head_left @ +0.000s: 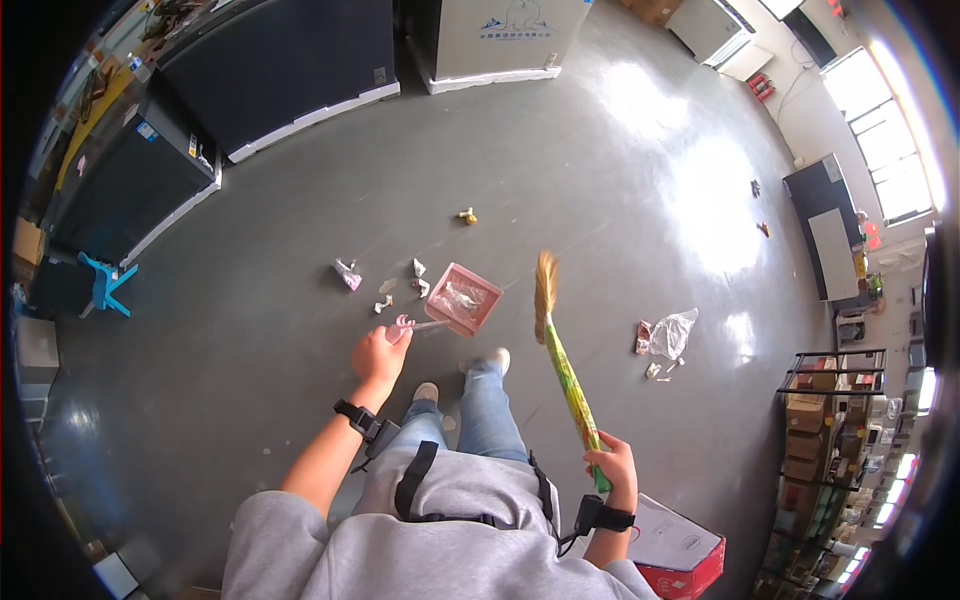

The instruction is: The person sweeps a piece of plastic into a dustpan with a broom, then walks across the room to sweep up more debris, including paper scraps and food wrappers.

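Observation:
My left hand (380, 353) is closed round the handle of a pink dustpan (466, 323). Clear plastic wrapping (461, 298) lies inside the pan. In my right hand (612, 464) is the green and yellow handle of a broom (568, 385), its straw-coloured bristles pointing forward, to the right of the pan. Left of the pan are crumpled wrappers (347, 275) and white scraps (419, 278). A small yellowish piece (468, 216) lies beyond it. Clear plastic (674, 334) and a reddish wrapper (643, 337) are on the floor to the right.
Dark cabinets (275, 70) and a light box-shaped unit (505, 40) stand ahead. A blue stool (106, 285) is at the left. A red and white box (675, 550) sits behind my right hand. Shelves with cartons (806, 412) line the right side.

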### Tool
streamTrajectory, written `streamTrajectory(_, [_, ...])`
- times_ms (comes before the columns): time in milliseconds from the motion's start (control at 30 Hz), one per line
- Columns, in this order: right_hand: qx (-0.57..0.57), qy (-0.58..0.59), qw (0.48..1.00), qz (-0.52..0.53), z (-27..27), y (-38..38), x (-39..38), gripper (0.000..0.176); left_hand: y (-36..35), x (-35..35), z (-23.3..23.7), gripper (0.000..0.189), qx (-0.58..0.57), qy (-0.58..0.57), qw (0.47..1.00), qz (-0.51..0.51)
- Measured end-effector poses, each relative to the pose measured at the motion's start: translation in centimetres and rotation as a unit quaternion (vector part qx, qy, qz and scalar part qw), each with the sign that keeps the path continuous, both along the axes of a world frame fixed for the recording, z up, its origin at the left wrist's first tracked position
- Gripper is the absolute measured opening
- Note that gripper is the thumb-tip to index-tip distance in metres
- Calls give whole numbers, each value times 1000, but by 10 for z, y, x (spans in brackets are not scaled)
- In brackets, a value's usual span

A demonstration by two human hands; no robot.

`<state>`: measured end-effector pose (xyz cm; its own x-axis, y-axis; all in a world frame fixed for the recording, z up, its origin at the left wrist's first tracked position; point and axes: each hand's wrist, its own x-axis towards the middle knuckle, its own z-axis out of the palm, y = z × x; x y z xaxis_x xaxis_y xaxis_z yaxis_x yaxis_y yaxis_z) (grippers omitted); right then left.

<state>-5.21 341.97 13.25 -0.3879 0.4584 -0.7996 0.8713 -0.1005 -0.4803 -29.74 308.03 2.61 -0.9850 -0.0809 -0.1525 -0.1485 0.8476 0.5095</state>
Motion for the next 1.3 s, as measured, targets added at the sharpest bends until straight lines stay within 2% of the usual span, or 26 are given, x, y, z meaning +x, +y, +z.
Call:
streamTrajectory(133, [26, -17, 998, 54, -10, 31, -73, 61, 30, -33, -10, 39, -10, -36, 999, 6])
streamTrajectory(300, [17, -10, 991, 133, -43, 83, -173, 57, 74, -67, -27, 39, -30, -54, 998, 3])
streamTrajectory(633, [67, -13, 936, 346, -64, 183, -357, 57, 163, -142, -66, 43, -31, -97, 994, 46])
streamTrajectory(867, [110, -5, 890, 442, -86, 204, -461, 54, 208, -170, -103, 46, -6, -105, 993, 49])
streamTrajectory(967, [123, -4, 876, 467, -101, 205, -493, 53, 225, -181, -109, 44, -29, -95, 992, 78])
streamTrajectory(1067, [168, -13, 819, 548, -116, 198, -521, 46, 238, -179, -102, 41, -78, -124, 987, 71])
streamTrajectory(1167, [198, -11, 763, 615, -158, 191, -536, 48, 242, -175, -105, 40, -79, -121, 986, 77])
streamTrajectory(1300, [173, -55, 732, 656, -195, 179, -539, 38, 234, -178, -105, 39, -65, -117, 987, 91])
